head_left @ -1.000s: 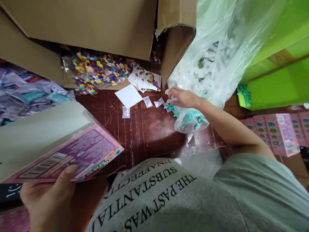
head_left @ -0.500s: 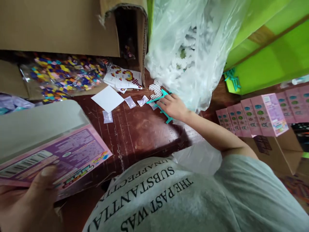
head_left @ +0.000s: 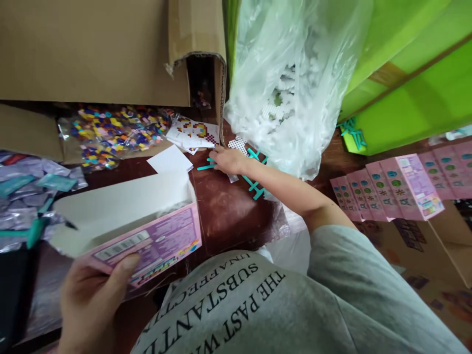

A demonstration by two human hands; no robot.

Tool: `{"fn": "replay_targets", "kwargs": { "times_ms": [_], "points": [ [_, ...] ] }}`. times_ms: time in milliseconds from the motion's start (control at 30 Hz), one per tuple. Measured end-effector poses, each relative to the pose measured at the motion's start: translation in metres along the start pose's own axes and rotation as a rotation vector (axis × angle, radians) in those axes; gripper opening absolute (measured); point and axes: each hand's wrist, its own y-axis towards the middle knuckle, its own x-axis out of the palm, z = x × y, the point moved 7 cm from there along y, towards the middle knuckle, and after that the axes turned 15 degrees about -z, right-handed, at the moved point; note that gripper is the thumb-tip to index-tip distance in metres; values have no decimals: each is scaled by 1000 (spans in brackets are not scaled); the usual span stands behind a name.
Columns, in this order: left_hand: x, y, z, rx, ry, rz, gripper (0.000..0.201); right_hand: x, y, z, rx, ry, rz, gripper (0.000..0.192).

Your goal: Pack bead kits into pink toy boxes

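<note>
One pink box (head_left: 165,241) was on the near side of the white card (head_left: 165,160), tilted and open, with its white inside showing. The left hand (head_left: 90,295) was clamped on it: the thumb pressed the printed wall by the barcode, and the other fingers were largely hidden. Just right of the card, the right hand (head_left: 228,161) was low over the dark red table (head_left: 228,216), fingers curved down beside a teal stick (head_left: 205,167); whether they pinched it could not be told. More teal pieces (head_left: 258,194) lay farther right of the card, around the forearm, and a white perforated plate (head_left: 238,143) lay just past the knuckles. Printed leaflets (head_left: 193,130) lay just beyond the card, and a clear bag of coloured bits (head_left: 125,130) beyond it to the left. Well right of the card were a big plastic bag of white pieces (head_left: 295,108), then a green box (head_left: 401,118).
</note>
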Motion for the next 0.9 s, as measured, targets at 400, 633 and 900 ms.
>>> {"fn": "replay_targets", "kwargs": {
  "times_ms": [400,633,900],
  "points": [
    [4,18,-20,-7,-126,23,49,1,11,5,-124,108,-20,29],
    [-16,7,-25,22,-139,75,49,-6,0,32,-107,109,76,28],
    [-6,16,-12,142,-53,63,43,3,5,29,-4,78,-38,30]
  ]
}}
